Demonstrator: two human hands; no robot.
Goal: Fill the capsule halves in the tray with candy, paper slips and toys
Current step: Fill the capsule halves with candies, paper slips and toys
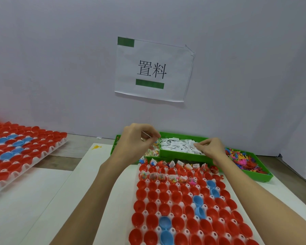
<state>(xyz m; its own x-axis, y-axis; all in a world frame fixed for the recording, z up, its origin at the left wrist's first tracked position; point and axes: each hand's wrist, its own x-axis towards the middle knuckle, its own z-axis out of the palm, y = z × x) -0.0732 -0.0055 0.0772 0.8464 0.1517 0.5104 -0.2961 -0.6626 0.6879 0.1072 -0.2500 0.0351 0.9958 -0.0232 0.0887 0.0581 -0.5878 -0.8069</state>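
Red plastic capsule halves (179, 206), a few blue ones (199, 206) among them, are sitting mouth-up in the white tray (145, 212) directly under my forearms, so anything I drop is landing inside a cup rather than rolling off.

The far row is carrying paper slips sticking up out of the cups; the second row is holding clear candy packets (162, 177) on its left side. Everything nearer to me is looking bare. By my judgement the filling is only just begun, working from the far edge toward my body.

Three green bins are lined up beyond the tray, right where both hands can reach without leaning: candy bin (114, 147) on the left, slip bin (177, 154) in the middle, toy bin (254, 171) on the right with its bright plastic pieces.

My left hand (136, 144) is hovering above the candy bin, fingers curled, pinching something thin and pale at the fingertips; it is probably a small packet, though too blurred to be sure.

My right hand (209, 148) is reaching into the right end of the slip bin, fingers bent down among the white paper slips (175, 145). Whether it is already gripping a slip I cannot tell.

Using two hands in two bins at once makes sense: each is gathering its own stock for the same run of cups.

A second tray (21, 151) of red halves is waiting off to the left, and a printed paper sign (153, 69) is taped to the wall behind.
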